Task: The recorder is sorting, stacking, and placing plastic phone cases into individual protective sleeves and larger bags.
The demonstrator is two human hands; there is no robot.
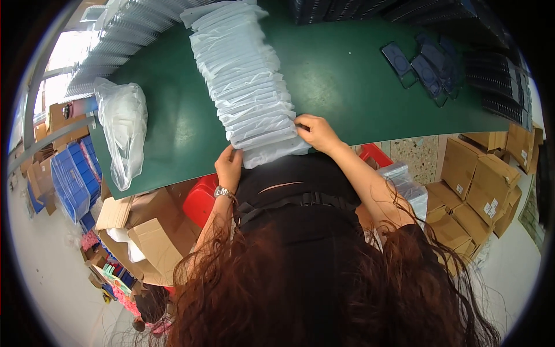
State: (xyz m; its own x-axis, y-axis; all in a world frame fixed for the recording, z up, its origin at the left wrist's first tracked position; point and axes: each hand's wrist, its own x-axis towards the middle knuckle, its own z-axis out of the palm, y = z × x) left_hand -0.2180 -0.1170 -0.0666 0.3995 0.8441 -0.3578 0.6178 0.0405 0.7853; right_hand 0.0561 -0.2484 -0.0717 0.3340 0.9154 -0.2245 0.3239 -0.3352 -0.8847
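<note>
A long row of overlapping flat white packets in clear plastic bags (240, 75) runs from the far edge of the green table (329, 63) toward my body. My left hand (228, 168) is at the near left corner of the front bagged packet (266, 139), its thumb and fingers closed on the edge. On the opposite side, my right hand (318, 133) pinches the right edge of the row near its front end. A loose plastic flap (274, 154) hangs over the table's edge against my black top. What lies inside the packets is blurred by the plastic.
A crumpled clear plastic bag (124, 124) lies on the table's left. Dark phone cases (428, 66) lie at the right, beside black stacks (491, 87). Stacked pale trays (124, 37) line the far left. Cardboard boxes (480, 173), a red stool (202, 199) and blue bins (72, 173) surround the table.
</note>
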